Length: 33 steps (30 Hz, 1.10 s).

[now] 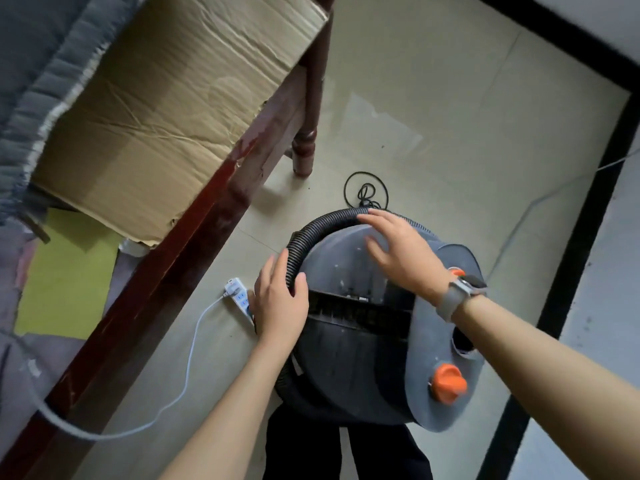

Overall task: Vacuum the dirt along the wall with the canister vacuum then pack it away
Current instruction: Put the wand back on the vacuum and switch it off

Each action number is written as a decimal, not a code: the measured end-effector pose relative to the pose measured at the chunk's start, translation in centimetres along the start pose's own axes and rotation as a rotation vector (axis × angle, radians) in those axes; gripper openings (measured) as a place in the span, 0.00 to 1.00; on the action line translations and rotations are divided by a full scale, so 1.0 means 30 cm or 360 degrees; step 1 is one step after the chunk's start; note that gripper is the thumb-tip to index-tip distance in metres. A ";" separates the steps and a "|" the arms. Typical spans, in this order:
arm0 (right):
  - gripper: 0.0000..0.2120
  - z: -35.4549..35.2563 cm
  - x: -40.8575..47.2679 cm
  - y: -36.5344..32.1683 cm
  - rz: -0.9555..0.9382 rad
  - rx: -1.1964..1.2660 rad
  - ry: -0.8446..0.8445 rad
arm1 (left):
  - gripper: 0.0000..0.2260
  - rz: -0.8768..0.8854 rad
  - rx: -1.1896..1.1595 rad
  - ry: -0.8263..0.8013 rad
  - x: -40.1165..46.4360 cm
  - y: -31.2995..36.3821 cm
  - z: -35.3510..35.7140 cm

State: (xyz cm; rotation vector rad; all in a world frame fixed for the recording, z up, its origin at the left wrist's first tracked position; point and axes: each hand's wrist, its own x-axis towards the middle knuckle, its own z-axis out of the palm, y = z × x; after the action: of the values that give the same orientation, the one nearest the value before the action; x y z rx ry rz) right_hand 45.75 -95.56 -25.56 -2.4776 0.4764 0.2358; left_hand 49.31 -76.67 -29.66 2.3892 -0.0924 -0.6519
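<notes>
The grey canister vacuum [367, 355] stands on the tiled floor right in front of me, with orange knobs [448, 382] on its right side. Its black ribbed hose [304, 237] is looped over the top and down the left side. My left hand [280, 299] lies against the hose on the left, thumb curled round it at the vacuum's edge. My right hand [401, 251], with a watch on the wrist, is spread flat over the hose and the vacuum's top. The black power cord [367, 192] lies coiled on the floor behind the vacuum.
A white power strip [239, 297] with a white cable [187, 375] lies on the floor left of the vacuum. A dark red wooden bed frame [194, 251] holding cardboard [166, 105] runs along the left. A black skirting [585, 237] lines the wall on the right.
</notes>
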 end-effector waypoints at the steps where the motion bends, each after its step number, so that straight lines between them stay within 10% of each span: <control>1: 0.18 -0.046 -0.034 0.041 0.0095 0.0124 0.0146 | 0.22 0.0091 0.0022 -0.0012 -0.013 0.047 0.009; 6: 0.16 -0.167 -0.275 0.299 0.0671 0.0443 0.0553 | 0.20 0.0558 -0.0005 0.0012 -0.180 0.250 0.080; 18: 0.15 0.019 -0.886 0.791 0.1186 0.0798 0.0131 | 0.18 0.1423 0.0615 0.0231 -0.789 0.342 0.552; 33: 0.21 0.482 -1.012 0.796 0.0513 0.0375 -0.0683 | 0.22 0.0422 0.0930 -0.0545 -0.826 -0.225 0.786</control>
State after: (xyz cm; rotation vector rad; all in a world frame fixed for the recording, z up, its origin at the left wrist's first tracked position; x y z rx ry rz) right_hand 7.71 -96.55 -41.49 -2.0350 0.6695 0.7748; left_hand 15.75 -79.35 -38.78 2.7038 -0.8329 -1.0015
